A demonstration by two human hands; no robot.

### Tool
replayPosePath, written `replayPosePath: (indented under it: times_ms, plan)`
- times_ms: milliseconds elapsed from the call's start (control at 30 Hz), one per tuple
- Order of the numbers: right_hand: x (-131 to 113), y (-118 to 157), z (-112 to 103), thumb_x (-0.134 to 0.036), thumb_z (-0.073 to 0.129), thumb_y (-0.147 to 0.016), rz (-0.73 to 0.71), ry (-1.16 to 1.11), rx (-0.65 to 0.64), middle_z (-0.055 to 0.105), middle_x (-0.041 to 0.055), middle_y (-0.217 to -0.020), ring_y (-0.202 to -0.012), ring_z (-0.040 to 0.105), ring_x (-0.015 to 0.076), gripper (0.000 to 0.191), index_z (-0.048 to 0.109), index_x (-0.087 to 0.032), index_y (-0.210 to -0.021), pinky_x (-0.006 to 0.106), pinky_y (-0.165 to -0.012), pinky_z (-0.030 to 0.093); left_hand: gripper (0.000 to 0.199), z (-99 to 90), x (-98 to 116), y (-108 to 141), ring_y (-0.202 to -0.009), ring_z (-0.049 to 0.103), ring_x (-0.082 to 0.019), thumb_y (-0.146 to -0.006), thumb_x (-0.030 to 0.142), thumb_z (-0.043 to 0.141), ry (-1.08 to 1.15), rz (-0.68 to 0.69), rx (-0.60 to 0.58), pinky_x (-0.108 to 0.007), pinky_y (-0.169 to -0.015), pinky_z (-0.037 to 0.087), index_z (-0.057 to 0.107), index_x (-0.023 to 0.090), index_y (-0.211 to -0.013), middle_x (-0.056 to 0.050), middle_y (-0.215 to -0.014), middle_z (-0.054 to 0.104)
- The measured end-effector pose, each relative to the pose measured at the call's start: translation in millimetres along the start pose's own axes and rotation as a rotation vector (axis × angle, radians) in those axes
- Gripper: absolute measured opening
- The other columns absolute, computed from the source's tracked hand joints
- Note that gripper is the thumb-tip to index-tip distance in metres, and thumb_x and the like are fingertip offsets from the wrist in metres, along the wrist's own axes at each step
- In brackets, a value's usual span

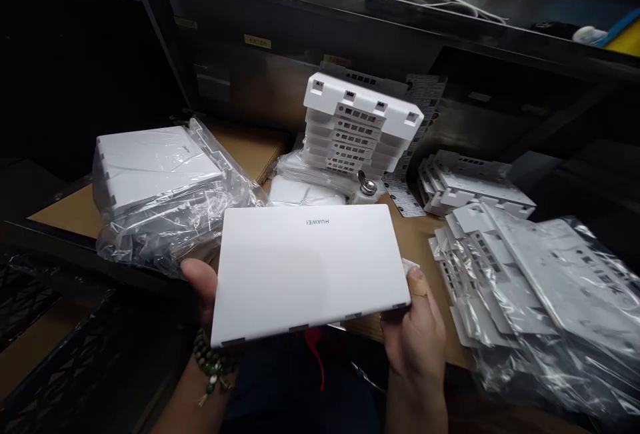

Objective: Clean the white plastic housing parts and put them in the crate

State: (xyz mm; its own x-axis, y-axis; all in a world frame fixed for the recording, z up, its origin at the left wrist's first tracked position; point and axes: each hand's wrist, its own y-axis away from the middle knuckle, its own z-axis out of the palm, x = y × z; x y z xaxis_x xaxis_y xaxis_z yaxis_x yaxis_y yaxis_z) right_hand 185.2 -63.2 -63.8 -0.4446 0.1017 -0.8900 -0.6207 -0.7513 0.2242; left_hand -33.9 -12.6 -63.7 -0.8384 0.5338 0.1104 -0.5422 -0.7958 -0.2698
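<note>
In the middle of the view I hold a white plastic housing cover (310,274) with an upside-down HUAWEI mark near its far edge and dark notches along its near edge. My left hand (203,294) grips its left side, thumb raised beside the edge and the other fingers hidden underneath. Around the right corner my right hand (417,327) is closed, with a tan strip on one digit. A bit of white material (410,265) shows by the right thumb; what it is I cannot tell. Just beyond the cover stands a small bottle with a metal top (367,187).
Plastic-wrapped white covers (155,161) lie at the left. Behind the held cover rises a stack of white slotted housings (357,121). More housings (475,184) and a bagged pile (565,274) occupy the right. A shelf edge (320,4) crosses above the cardboard-covered bench (65,214).
</note>
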Motion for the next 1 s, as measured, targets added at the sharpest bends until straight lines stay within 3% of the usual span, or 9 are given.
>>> replayPosePath:
  times_ms: [133,300,467,567,633,733,800,867,1000]
  plan:
    - [1,7,0,-0.055,0.077,-0.085,0.011,0.020,0.060,0.071,-0.0030,-0.087,-0.072,0.062,0.0103,0.041,0.073,-0.023,-0.109,0.020,-0.063,0.054,0.068,4.4,-7,-5,-0.110,0.073,-0.010,-0.084,0.073,0.065,0.090,-0.063,-0.139,-0.008,-0.090,0.051,0.063,0.031,-0.139,0.011,-0.125,0.076]
    - [2,6,-2,-0.058,0.081,-0.080,-0.004,-0.015,0.119,0.072,-0.0026,-0.088,-0.071,0.063,0.0112,0.047,0.071,-0.023,-0.110,0.019,-0.057,0.053,0.083,1.5,-6,-2,-0.123,0.068,-0.018,-0.083,0.083,0.052,0.065,-0.088,-0.193,-0.022,-0.106,0.049,0.055,0.029,-0.146,0.003,-0.136,0.070]
    - [6,5,-6,-0.055,0.081,-0.081,0.004,-0.057,0.150,0.073,-0.0038,-0.089,-0.074,0.066,0.0117,0.044,0.070,-0.024,-0.111,0.018,-0.060,0.054,0.089,-25.7,7,21,-0.145,0.048,-0.033,-0.081,0.089,0.043,-0.115,-0.133,0.014,-0.047,-0.124,0.031,0.049,0.034,-0.151,0.000,-0.144,0.065]
    - [6,7,-9,-0.052,0.080,-0.082,0.013,-0.094,0.154,0.073,-0.0041,-0.090,-0.075,0.066,0.0125,0.040,0.068,-0.025,-0.109,0.020,-0.063,0.056,0.087,-38.1,12,33,-0.146,0.046,-0.032,-0.080,0.091,0.042,-0.149,-0.146,0.169,-0.046,-0.122,0.035,0.053,0.038,-0.148,0.002,-0.142,0.067]
    - [5,8,-11,-0.051,0.080,-0.083,0.019,-0.104,0.135,0.071,-0.0044,-0.086,-0.070,0.064,0.0117,0.038,0.068,-0.025,-0.107,0.020,-0.061,0.056,0.083,-38.8,15,37,-0.142,0.052,-0.032,-0.076,0.093,0.048,-0.215,-0.160,0.297,-0.046,-0.118,0.041,0.063,0.041,-0.138,0.003,-0.128,0.076]
    - [6,9,-13,-0.052,0.078,-0.085,0.015,-0.102,0.119,0.069,-0.0051,-0.082,-0.066,0.063,0.0112,0.037,0.065,-0.025,-0.107,0.020,-0.060,0.055,0.064,-27.7,19,33,-0.133,0.061,-0.034,-0.072,0.083,0.068,-0.361,-0.139,0.533,-0.046,-0.112,0.048,0.075,0.042,-0.121,0.004,-0.104,0.083]
    - [9,7,-18,-0.052,0.075,-0.088,-0.041,-0.089,0.116,0.069,-0.0049,-0.082,-0.066,0.064,0.0119,0.035,0.062,-0.025,-0.106,0.021,-0.060,0.055,0.047,-14.8,22,25,-0.127,0.065,-0.036,-0.075,0.059,0.079,-0.501,-0.122,0.663,-0.046,-0.108,0.053,0.077,0.039,-0.117,0.002,-0.104,0.083]
    - [13,3,-25,-0.052,0.072,-0.090,-0.168,-0.052,0.097,0.069,-0.0044,-0.081,-0.066,0.064,0.0126,0.033,0.059,-0.025,-0.104,0.022,-0.059,0.053,0.046,-1.3,23,14,-0.118,0.070,-0.037,-0.074,0.038,0.081,-0.673,-0.141,0.726,-0.044,-0.099,0.059,0.077,0.033,-0.119,-0.002,-0.108,0.082]
    - [8,-9,-42,-0.050,0.068,-0.094,-0.480,0.181,0.028,0.074,-0.0010,-0.088,-0.077,0.069,0.0143,0.031,0.056,-0.024,-0.107,0.026,-0.071,0.056,0.026,18.9,19,-6,-0.091,0.077,-0.022,-0.069,0.029,0.090,-1.091,-0.088,0.805,-0.022,-0.079,0.062,0.082,0.027,-0.093,0.003,-0.090,0.083]
